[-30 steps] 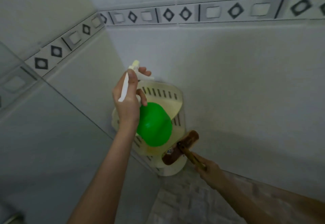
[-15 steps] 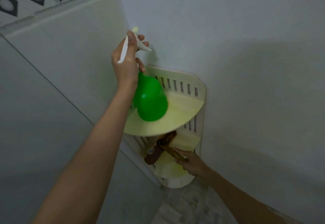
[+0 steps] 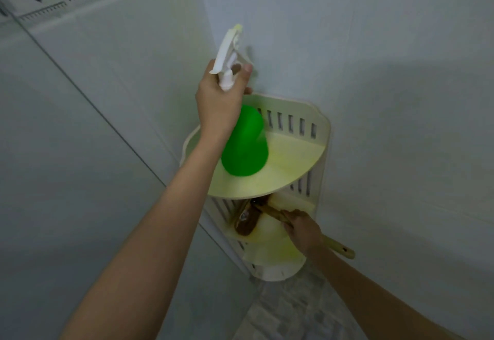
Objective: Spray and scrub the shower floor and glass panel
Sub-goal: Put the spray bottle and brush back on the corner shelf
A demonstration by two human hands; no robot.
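Green spray bottle: is hanging upright over the top tier of the shelf, slightly blurred; whether its base is touching the tier cannot be told.
Left hand: is wrapping its fingers around the bottle's white neck just under the trigger head, closed firmly on it.
Right hand: is curling tightly around the wooden handle of the brush, partway along it.
Scrub brush: is lying with its dark head on the middle tier, tucked under the top one, while the handle end is sticking out past the hand to the right.
Corner shelf: is sitting, cream and slotted, where the two pale walls are meeting, above the floor.
Shower floor: is showing only as a strip of mottled grey tile at the bottom, with no foam or wet streaks showing on it.
Glass panel: is not showing clearly enough to pick out; the pale surface at the far left may be it.
Progress: both tools are being handled at the shelf rather than at the surfaces, so no spraying or scrubbing is under way; whether the tools are being fetched or put back is not showing.
Remaining: judging by the dry-looking floor, spraying and scrubbing of both floor and glass are probably waiting to be done.
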